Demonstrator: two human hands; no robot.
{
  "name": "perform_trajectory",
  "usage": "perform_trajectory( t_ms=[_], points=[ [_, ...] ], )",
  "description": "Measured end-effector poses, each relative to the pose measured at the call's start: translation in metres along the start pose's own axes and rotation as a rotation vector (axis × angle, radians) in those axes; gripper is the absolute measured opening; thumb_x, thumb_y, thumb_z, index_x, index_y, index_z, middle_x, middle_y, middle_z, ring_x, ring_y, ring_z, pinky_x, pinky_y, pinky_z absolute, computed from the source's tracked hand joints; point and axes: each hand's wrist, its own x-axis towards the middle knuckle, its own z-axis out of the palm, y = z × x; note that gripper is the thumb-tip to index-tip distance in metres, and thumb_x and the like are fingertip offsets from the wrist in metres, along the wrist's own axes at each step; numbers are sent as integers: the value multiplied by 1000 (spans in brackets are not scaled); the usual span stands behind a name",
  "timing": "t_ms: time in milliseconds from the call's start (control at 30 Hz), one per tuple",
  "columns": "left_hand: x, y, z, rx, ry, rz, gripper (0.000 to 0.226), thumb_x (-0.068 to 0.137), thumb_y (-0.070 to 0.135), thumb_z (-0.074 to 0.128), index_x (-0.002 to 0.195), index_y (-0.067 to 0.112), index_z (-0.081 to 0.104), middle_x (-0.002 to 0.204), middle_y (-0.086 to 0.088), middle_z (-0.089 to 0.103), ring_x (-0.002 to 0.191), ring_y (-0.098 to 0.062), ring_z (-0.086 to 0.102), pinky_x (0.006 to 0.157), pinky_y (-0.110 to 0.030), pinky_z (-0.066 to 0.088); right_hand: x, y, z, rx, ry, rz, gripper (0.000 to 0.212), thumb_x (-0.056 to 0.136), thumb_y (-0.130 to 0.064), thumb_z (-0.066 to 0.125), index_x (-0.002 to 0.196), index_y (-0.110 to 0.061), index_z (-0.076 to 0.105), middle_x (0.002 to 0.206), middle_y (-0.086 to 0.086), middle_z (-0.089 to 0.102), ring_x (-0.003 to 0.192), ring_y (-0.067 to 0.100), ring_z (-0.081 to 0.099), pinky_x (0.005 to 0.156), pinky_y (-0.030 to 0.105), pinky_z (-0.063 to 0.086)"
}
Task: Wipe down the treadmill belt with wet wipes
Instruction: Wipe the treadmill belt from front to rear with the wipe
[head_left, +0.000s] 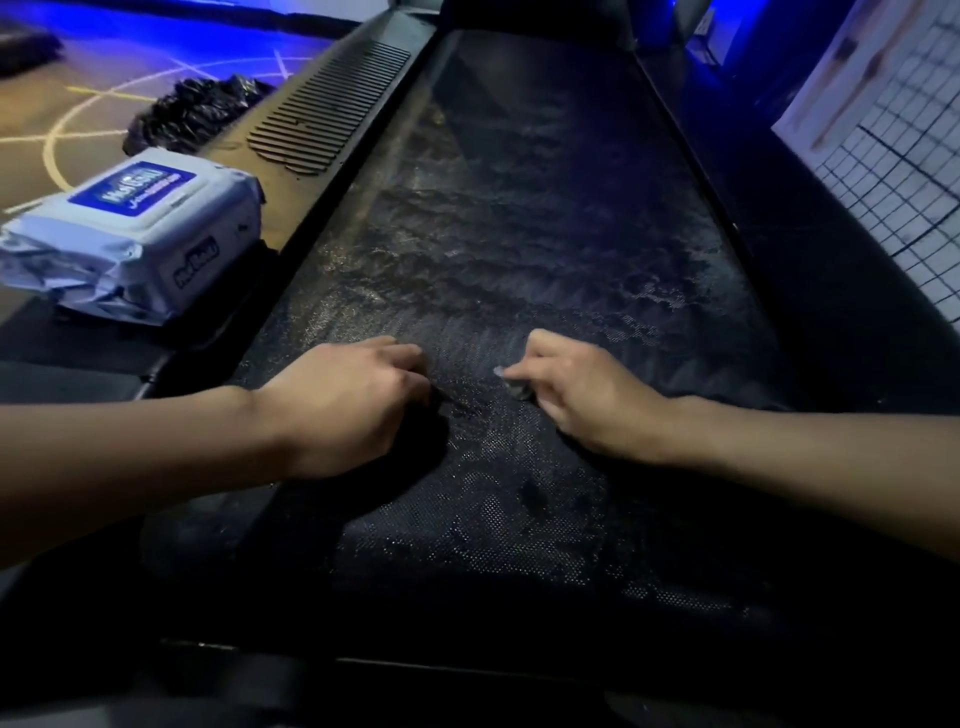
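The black textured treadmill belt (519, 249) runs lengthwise from the bottom of the frame to top centre, with bare belt ahead of both hands. At lower centre the right hand (587, 400) pinches a small grey crumpled wad (514, 383) against the belt. The left hand (348, 400) rests beside it, fingers curled; whether it holds anything I cannot tell. A white-and-blue soft pack of wet wipes (135, 234) sits at the belt's left edge.

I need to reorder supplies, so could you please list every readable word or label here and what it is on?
"Hel", then blurred letters: blue top label of the wet wipes pack.
Small line beneath it: too blurred to read.
Same word on the pack's side: blurred.
Sheet on the wire grid: nothing readable.
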Motion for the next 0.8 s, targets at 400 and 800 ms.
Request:
perform_trajectory(
  t_ms=[400, 800],
  points=[
    [-5, -18, -3, -49, 49, -71, 62, 71, 41, 15, 98, 29, 69, 107, 8, 60, 106, -17, 56, 76, -36, 54, 17, -42, 19, 62, -123, -142, 34, 92, -3, 47, 119, -5, 69, 96, 8, 57, 81, 22, 59, 73, 40, 54],
    [-8, -29, -2, -54, 52, -122, 54, 70, 37, 21, 92, 24, 68, 103, 7, 58, 106, -16, 55, 75, -36, 52, 27, -70, 25, 100, -276, -314, 38, 92, -9, 37, 112, -4, 69, 97, 9, 57, 87, 23, 56, 77, 33, 50]
  ],
)
